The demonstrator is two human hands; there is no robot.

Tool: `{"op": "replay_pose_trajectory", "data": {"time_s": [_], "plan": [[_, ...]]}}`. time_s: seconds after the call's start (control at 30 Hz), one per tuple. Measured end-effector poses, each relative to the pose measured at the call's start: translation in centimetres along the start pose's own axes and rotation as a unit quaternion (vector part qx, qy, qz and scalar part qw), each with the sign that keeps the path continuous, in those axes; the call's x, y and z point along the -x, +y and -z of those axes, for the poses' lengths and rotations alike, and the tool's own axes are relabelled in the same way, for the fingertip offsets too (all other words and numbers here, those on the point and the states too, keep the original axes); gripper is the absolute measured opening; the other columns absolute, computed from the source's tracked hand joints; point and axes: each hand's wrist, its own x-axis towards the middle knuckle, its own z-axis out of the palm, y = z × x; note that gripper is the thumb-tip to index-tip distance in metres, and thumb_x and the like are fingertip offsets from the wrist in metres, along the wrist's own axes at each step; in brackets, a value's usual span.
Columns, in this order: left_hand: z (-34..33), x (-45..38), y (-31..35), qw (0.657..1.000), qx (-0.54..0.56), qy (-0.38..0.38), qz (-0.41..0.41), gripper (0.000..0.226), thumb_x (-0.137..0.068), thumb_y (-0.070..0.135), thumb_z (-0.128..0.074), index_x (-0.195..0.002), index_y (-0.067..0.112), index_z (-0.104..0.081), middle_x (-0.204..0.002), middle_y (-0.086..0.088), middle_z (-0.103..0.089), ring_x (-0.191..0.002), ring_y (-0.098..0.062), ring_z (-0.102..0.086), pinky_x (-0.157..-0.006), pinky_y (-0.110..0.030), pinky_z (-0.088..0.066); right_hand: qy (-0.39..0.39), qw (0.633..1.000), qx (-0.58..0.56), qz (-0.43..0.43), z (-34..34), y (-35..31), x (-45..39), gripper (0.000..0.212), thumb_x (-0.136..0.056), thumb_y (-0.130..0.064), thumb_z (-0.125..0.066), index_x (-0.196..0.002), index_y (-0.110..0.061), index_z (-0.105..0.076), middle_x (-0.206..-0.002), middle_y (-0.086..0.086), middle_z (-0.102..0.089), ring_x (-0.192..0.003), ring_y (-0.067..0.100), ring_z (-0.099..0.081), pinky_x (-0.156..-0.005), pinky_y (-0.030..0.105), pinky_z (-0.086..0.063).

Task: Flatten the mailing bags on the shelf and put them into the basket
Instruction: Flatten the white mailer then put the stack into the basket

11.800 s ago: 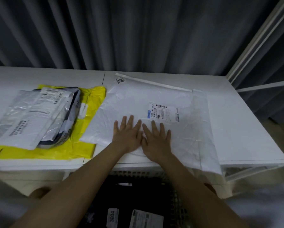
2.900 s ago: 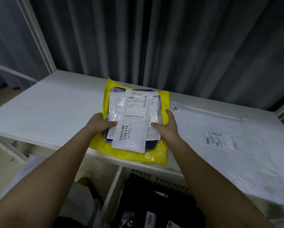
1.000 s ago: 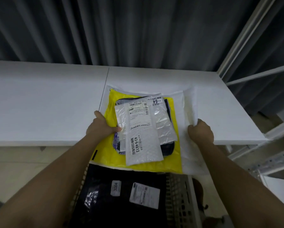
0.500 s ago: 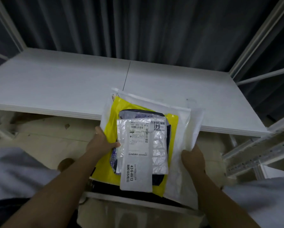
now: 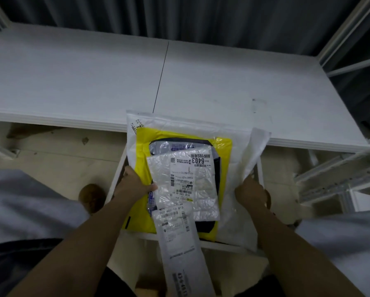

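Observation:
I hold a stack of mailing bags below the shelf's front edge, over the white basket [image 5: 115, 174]. A large white bag [image 5: 237, 146] lies at the bottom, a yellow bag [image 5: 142, 146] on it, then a dark bag [image 5: 203, 226] and a clear bubble mailer [image 5: 190, 185] with a label. A long white bag [image 5: 179, 243] slides off the stack toward me. My left hand [image 5: 132, 185] grips the stack's left edge with the thumb on top. My right hand [image 5: 250, 194] grips the white bag's folded right side.
The white shelf board [image 5: 179, 78] stretches across the view, with a seam down its middle. Dark grey curtains hang behind it. White frame rails [image 5: 329, 181] stand at the right. Beige floor [image 5: 62, 151] shows under the shelf.
The stack has come down and toward me, away from the shelf edge. The long white bag on top has slipped forward off the pile.

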Motion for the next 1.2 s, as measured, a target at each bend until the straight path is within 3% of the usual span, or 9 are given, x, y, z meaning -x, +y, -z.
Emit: {"op": "replay_pose_trajectory", "data": {"time_s": [0.17,0.3,0.47,0.57,0.67,0.77,0.97,1.1,1.2], "plan": [[-0.2,-0.2,-0.2,1.0,-0.02,-0.005,0.007,0.111,-0.063,0.043,-0.086,-0.138,0.001,-0.015,-0.141,-0.02,-0.039,-0.124,-0.036,-0.047,-0.094,-0.047,-0.046,0.066,0.99,-0.124,0.016,-0.4,1.4,0.3,0.069,-0.088,-0.013,-0.056,-0.148,-0.008,-0.024,-0.13,0.024,-0.047,-0.113,0.04,-0.051,-0.083,0.042,-0.045],[-0.2,-0.1,-0.2,1.0,-0.021,-0.006,0.01,0.114,-0.064,0.041,-0.086,-0.141,0.001,-0.012,-0.143,-0.02,-0.037,-0.125,-0.037,-0.046,-0.096,-0.047,-0.045,0.177,0.969,-0.174,-0.007,-0.2,0.5,0.9,0.088,-0.079,-0.013,-0.064,-0.151,-0.009,-0.014,-0.148,0.02,-0.025,-0.13,0.041,-0.03,-0.101,0.051,-0.032],[-0.3,0.1,0.3,0.999,-0.051,0.003,0.005,0.118,-0.062,0.041,-0.088,-0.142,0.003,-0.01,-0.141,-0.021,-0.04,-0.125,-0.037,-0.046,-0.096,-0.048,-0.046,0.295,0.934,-0.078,0.185,-0.3,-1.2,1.1,0.082,-0.073,-0.023,-0.054,-0.149,-0.016,-0.024,-0.149,0.018,-0.03,-0.132,0.033,-0.026,-0.107,0.051,-0.021],[-0.5,0.1,0.4,0.998,-0.056,-0.004,0.009,0.125,-0.063,0.04,-0.087,-0.147,0.003,-0.002,-0.146,-0.021,-0.035,-0.129,-0.037,-0.043,-0.1,-0.048,-0.043,0.257,0.908,-0.03,0.329,-1.2,-2.2,1.4,0.065,-0.079,-0.027,-0.056,-0.14,-0.021,-0.037,-0.147,0.018,-0.034,-0.132,0.035,-0.029,-0.104,0.052,-0.027],[-0.6,0.0,0.3,0.998,-0.06,-0.015,0.012,0.126,-0.066,0.038,-0.086,-0.148,0.003,0.002,-0.148,-0.022,-0.032,-0.13,-0.037,-0.043,-0.101,-0.047,-0.043,0.139,0.898,0.067,0.411,-2.9,-2.9,1.1,0.056,-0.085,-0.049,-0.044,-0.138,-0.03,-0.042,-0.151,0.015,-0.032,-0.138,0.041,-0.024,-0.104,0.06,-0.028],[-0.9,-0.4,0.1,0.996,-0.08,-0.032,0.023,0.12,-0.068,0.038,-0.085,-0.146,0.0,-0.003,-0.145,-0.023,-0.036,-0.127,-0.037,-0.046,-0.099,-0.047,-0.044,0.054,0.894,0.16,0.415,-4.7,-3.6,0.3,0.071,-0.082,-0.071,-0.032,-0.142,-0.034,-0.04,-0.157,0.011,-0.024,-0.142,0.044,-0.015,-0.106,0.064,-0.023],[-1.6,-2.1,-0.6,0.987,-0.129,-0.079,0.051,0.115,-0.07,0.04,-0.083,-0.144,-0.006,-0.007,-0.143,-0.025,-0.038,-0.128,-0.036,-0.045,-0.101,-0.045,-0.043,0.008,0.895,0.204,0.398,-7.3,-5.5,-1.8,0.083,-0.07,-0.081,-0.032,-0.13,-0.03,-0.057,-0.145,0.016,-0.044,-0.133,0.052,-0.033,-0.094,0.069,-0.034],[-2.5,-3.3,-1.0,0.976,-0.18,-0.103,0.065,0.124,-0.07,0.048,-0.08,-0.146,-0.009,0.0,-0.15,-0.025,-0.028,-0.134,-0.035,-0.038,-0.106,-0.045,-0.038,-0.022,0.896,0.218,0.387,-9.2,-6.5,-3.3,0.085,-0.074,-0.081,-0.039,-0.143,-0.032,-0.041,-0.158,0.014,-0.019,-0.142,0.05,-0.002,-0.107,0.069,-0.016],[-3.7,-4.2,-1.5,0.964,-0.234,-0.101,0.073,0.132,-0.068,0.056,-0.078,-0.145,-0.01,0.007,-0.152,-0.026,-0.021,-0.137,-0.036,-0.034,-0.107,-0.045,-0.036,-0.036,0.901,0.21,0.378,-10.5,-6.6,-4.2,0.101,-0.064,-0.092,-0.021,-0.145,-0.034,-0.035,-0.16,0.01,-0.01,-0.143,0.047,0.007,-0.104,0.07,-0.018]]}}
